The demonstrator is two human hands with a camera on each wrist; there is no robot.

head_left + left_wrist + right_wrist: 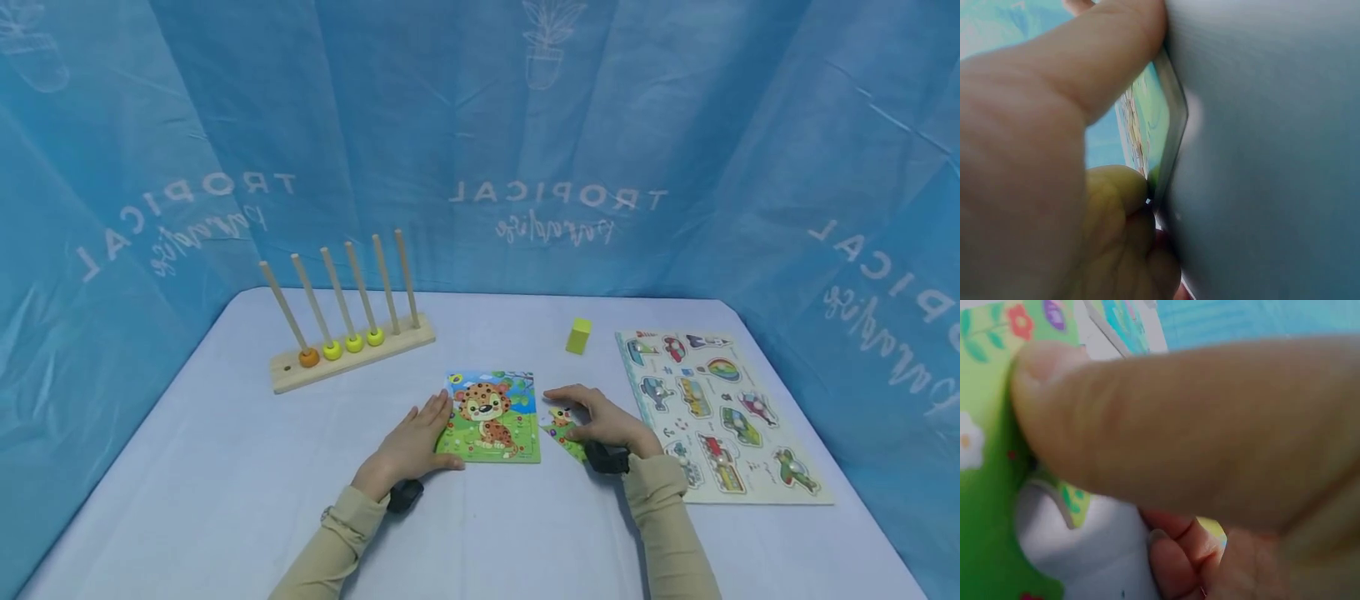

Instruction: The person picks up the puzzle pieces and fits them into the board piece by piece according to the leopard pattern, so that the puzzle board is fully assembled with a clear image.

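A square jigsaw puzzle with a leopard cub picture [486,417] lies on the white table. My left hand [411,442] is at its lower left corner, fingers stretched along the left edge and thumb along the bottom edge. In the left wrist view, the thumb [1104,50] touches the puzzle's rim [1175,119]. Just right of the puzzle, my right hand [607,417] grips a green puzzle piece [561,421] printed with flowers and a small animal. In the right wrist view, the thumb presses this notched piece [985,506]; the fingertips behind it are partly hidden.
A wooden peg stand [356,354] with one orange and several yellow beads stands back left. A yellow-green block [578,336] stands behind the right hand. At right lies a board of vehicle pictures [712,417], close to the right forearm. Blue curtain [480,125] surrounds the table.
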